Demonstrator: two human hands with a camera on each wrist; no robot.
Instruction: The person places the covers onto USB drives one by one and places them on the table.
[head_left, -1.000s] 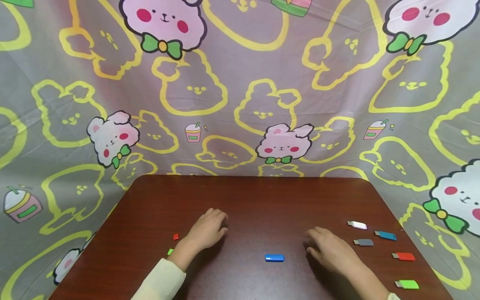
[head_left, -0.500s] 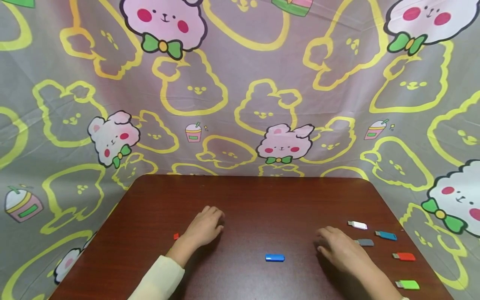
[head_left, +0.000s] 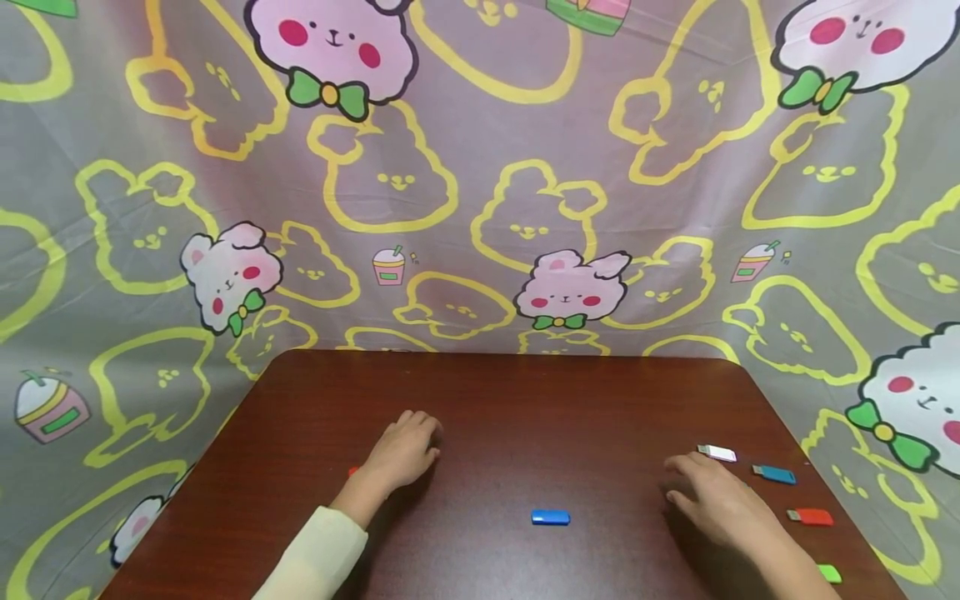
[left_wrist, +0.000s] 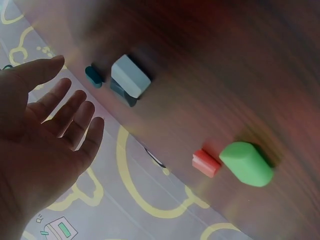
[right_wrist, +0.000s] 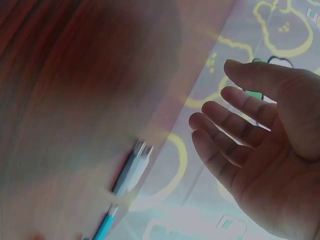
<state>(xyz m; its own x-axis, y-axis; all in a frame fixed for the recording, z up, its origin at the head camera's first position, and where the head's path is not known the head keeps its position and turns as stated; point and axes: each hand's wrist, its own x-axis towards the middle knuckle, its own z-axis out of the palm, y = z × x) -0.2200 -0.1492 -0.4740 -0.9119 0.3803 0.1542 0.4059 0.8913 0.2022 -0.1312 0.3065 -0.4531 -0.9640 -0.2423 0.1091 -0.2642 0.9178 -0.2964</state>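
My left hand hovers over the left part of the table, fingers loosely bent and holding nothing. Beneath its wrist peeks a red cap. The left wrist view has that red cap beside a green cap, plus a whitish cap, a dark grey one and a teal one. My right hand, relaxed with nothing in it, is near the white USB stick and hides the grey one in the head view. Between the hands lies a blue USB stick, its connector not visible.
Right of my right hand lie a teal USB stick, a red one and a green one partly behind the forearm. The brown table is backed by a patterned cloth.
My right hand has moved right toward the USB sticks and now covers the grey one. The left hand has drifted slightly left, covering more of the red cap. The blue stick stays put.
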